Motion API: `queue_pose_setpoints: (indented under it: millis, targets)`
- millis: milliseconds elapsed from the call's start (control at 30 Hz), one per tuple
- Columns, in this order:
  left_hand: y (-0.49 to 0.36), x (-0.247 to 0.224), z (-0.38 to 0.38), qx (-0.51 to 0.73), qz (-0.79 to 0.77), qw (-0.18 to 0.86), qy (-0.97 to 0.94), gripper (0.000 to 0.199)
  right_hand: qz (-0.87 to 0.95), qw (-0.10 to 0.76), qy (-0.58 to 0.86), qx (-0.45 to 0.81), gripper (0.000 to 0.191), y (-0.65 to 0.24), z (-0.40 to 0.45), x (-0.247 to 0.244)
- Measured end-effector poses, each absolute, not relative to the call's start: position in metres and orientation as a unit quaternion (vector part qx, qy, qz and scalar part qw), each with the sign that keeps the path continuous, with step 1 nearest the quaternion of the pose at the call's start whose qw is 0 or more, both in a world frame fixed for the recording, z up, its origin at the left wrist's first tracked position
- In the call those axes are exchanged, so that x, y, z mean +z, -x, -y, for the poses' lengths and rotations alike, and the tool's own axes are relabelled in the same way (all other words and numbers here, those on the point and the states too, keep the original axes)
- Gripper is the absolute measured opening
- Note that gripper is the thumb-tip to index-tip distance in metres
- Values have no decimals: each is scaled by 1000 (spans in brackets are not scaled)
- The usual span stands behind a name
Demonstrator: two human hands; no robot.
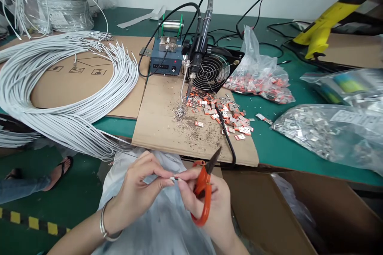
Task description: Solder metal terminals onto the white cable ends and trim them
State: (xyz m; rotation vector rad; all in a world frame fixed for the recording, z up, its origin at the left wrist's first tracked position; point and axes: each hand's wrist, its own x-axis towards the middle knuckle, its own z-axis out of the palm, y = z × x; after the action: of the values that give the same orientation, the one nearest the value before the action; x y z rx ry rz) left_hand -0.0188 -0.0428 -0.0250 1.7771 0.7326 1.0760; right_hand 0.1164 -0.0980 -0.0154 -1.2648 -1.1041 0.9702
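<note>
Orange snips sit clamped in the right hand, blades up and away, while both hands' fingertips pinch a tiny white piece between them, its long axis running left-right; left hand closed on its left end, equally near. Hands hover over a clear plastic bag in the lap, just below the cardboard sheet on the green table, with soldering iron, small fan, white wire coil.

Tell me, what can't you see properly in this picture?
All in the head view:
- The tiny white piece pinched between left hand and right hand: too small to identify.
- Snips: handle partly hidden by the right hand.
- Box: cut off by the bottom edge.
- Yellow tool: cut off at the right.
</note>
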Motion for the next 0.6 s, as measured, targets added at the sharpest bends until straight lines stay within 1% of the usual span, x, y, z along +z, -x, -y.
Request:
queue_pose_setpoints:
  millis: [67,167,200,233,267,300,333,367,433,467,600]
  targets:
    - [13,-28,45,453,-306,506,-667,7,421,604,494,461,12,-109,96,-22]
    - [10,-32,49,436,-311,616,-578,17,368,639,451,502,14,-102,93,-29]
    - [11,-32,50,422,-307,637,-567,13,374,638,455,496,14,-102,92,-29]
    - [14,-32,50,411,-299,646,-570,5,390,629,467,484,14,-103,91,-27]
    - [18,-31,49,401,-289,637,-591,8,410,616,481,470,13,-105,90,-25]
    - [22,-29,47,394,-272,610,-631,19,427,602,493,461,13,-107,89,-22]
    - [27,-26,44,387,-249,571,-680,27,440,587,499,461,13,-109,88,-18]
    - [31,-23,40,379,-223,527,-727,31,450,570,499,472,12,-111,88,-16]
    - [38,-16,33,356,-176,456,-796,28,462,538,491,506,11,-112,88,-12]
    - [41,-12,29,344,-162,438,-815,24,467,525,488,517,10,-112,89,-12]
    - [47,-2,20,303,-158,429,-836,12,489,508,501,501,8,-111,95,-16]
